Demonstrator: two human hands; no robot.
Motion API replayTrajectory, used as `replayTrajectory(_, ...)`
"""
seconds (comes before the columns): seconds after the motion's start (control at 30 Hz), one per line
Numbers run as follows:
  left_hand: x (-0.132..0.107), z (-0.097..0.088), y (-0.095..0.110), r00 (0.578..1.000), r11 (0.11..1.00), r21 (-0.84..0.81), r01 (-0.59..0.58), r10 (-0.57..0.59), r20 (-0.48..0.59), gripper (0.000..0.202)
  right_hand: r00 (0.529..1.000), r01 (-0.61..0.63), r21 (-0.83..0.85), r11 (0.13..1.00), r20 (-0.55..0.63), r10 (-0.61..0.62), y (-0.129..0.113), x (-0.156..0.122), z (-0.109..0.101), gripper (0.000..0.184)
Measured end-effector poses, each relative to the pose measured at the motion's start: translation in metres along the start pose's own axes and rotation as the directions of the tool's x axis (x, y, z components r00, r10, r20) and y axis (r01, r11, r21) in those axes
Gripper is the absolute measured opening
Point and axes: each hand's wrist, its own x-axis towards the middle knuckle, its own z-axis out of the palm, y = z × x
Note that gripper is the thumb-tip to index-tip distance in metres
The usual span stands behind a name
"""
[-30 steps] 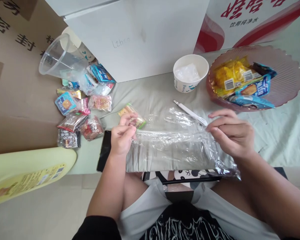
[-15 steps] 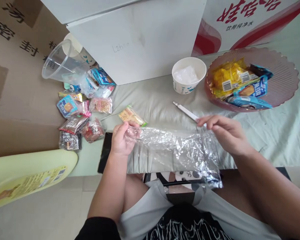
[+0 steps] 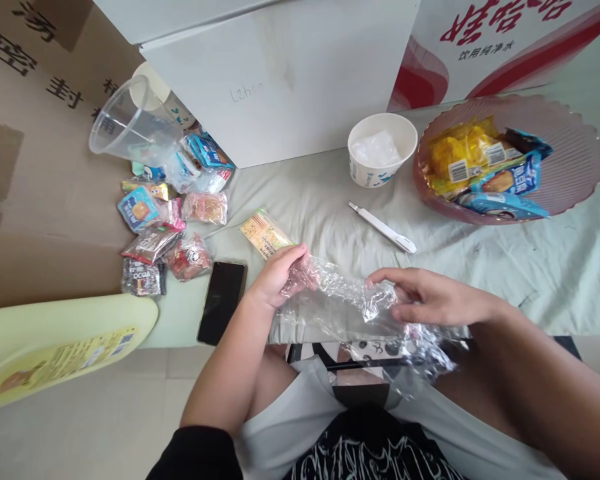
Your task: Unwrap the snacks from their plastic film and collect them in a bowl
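Between my hands stretches a crumpled clear plastic bag (image 3: 347, 287), its loose end hanging over the front edge above my lap. My left hand (image 3: 283, 277) pinches one end between thumb and fingers. Curled around the other side, my right hand (image 3: 425, 297) grips the bunched film with thumb and fingers. A white utility knife (image 3: 383, 227) lies on the cloth just beyond my right hand. Past my left hand rests a flat snack packet (image 3: 265, 233). A white paper cup (image 3: 380, 170) with crumpled clear plastic inside stands farther back.
At right sits a pink scalloped bowl (image 3: 575, 153) with snack packets. Several wrapped snacks (image 3: 150, 243) lie at left, near a clear plastic cup (image 3: 115, 120). A black phone (image 3: 223, 303) and a yellow jug (image 3: 70, 340) are close by. Boxes (image 3: 280, 87) wall off the back.
My hands have come closer together, and the plastic between them is more bunched. My right hand has moved left and down, away from the utility knife. The phone shows more fully.
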Motion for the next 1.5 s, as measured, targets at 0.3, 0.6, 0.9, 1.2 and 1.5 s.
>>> replayTrajectory(0.3,0.002,0.011,-0.005,0.999,0.996,0.085,0.012,-0.015,0.036,0.042,0.998,0.014,0.161,0.987,0.055,-0.024,0.004,0.008,0.004,0.054)
replayTrajectory(0.6,0.010,0.011,-0.003,1.000,0.972,-0.234,-0.024,0.028,0.013,0.051,0.998,0.044,0.082,0.996,0.040,-0.047,0.001,0.031,0.040,0.013)
replayTrajectory(0.9,0.007,0.039,-0.032,0.961,0.984,0.007,-0.178,0.172,0.218,0.066,0.866,0.141,-0.154,0.978,-0.460,-0.197,0.012,0.035,0.018,0.026)
replayTrajectory(1.2,0.002,0.035,-0.033,0.968,0.946,0.308,-0.099,0.021,0.249,0.042,0.900,0.043,-0.039,0.998,-0.432,-0.056,0.016,0.030,0.015,0.021)
replayTrajectory(1.5,0.008,0.024,-0.033,0.944,0.975,0.128,-0.182,0.137,0.300,0.029,0.839,0.278,-0.256,0.926,-0.404,-0.364,0.014,0.027,0.010,0.019)
